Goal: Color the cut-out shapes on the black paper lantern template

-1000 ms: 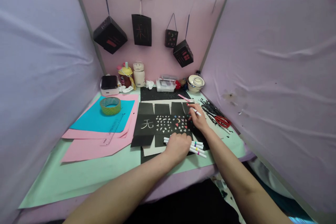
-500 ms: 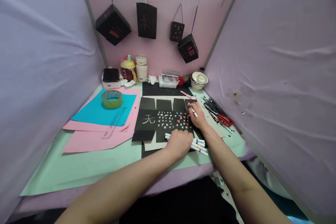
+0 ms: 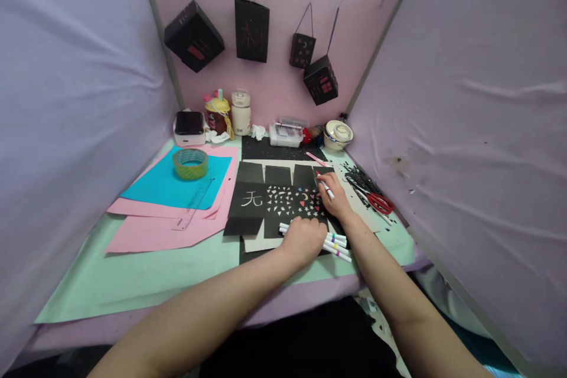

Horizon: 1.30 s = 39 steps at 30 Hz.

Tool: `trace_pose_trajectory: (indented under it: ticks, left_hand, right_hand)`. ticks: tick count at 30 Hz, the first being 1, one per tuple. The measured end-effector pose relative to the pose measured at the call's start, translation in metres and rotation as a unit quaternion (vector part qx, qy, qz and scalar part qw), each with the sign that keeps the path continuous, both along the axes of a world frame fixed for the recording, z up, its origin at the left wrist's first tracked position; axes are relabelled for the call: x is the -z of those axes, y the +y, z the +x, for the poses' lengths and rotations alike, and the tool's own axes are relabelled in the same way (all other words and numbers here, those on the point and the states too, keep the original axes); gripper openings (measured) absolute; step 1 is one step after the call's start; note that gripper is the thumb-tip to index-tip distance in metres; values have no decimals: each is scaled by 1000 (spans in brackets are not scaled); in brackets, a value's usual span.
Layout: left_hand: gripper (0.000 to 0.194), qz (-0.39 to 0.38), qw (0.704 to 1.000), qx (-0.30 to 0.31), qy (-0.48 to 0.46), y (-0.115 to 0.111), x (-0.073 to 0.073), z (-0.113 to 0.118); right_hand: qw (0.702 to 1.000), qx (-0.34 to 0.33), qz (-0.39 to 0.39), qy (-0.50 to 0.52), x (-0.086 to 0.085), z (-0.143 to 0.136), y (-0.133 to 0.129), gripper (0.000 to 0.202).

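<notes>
Left hand [image 3: 304, 242] grips pens [image 3: 339, 238] and right hand [image 3: 333, 196] pinches a red pen [image 3: 328, 190] over the black card [image 3: 275, 225] on a pale sheet [image 3: 254, 245], hearts [image 3: 302, 204] and moon [image 3: 306, 196] coloured, triangles [image 3: 280, 192] and most stars [image 3: 309, 209] white.

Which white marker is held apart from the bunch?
The red-ended marker, in the right hand; the other markers are bunched together in the left hand.

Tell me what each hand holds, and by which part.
Left hand: several white markers, round their middles. Right hand: one red-tipped marker, in the fingers, seemingly near its tip.
</notes>
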State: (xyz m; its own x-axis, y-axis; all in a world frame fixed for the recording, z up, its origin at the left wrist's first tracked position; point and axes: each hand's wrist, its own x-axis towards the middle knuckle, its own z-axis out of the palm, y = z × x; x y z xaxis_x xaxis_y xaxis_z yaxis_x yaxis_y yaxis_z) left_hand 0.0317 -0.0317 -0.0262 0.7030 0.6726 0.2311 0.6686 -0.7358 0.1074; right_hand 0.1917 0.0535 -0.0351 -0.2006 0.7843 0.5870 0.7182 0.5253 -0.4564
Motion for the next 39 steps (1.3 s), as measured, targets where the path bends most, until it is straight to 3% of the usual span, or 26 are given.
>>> trace_pose_trajectory:
  ticks: [19, 22, 26, 30, 39]
  left_hand:
    - [11, -1, 1000, -3, 13, 0, 0, 1]
    - [11, -2, 1000, 0, 16, 0, -1, 0]
    - [11, 5, 1000, -2, 9, 1, 0, 0]
    - [11, 8, 1000, -3, 5, 1, 1, 0]
    - [11, 0, 1000, -3, 4, 0, 0, -1]
  right_hand:
    - [995, 44, 62, 61, 4, 6, 7, 23]
    - [995, 60, 30, 71, 5, 14, 6, 25]
    - [998, 45, -33, 19, 6, 22, -4, 17]
    - [999, 19, -40, -29, 5, 19, -12, 8]
    - [991, 5, -38, -131, -3, 11, -14, 12]
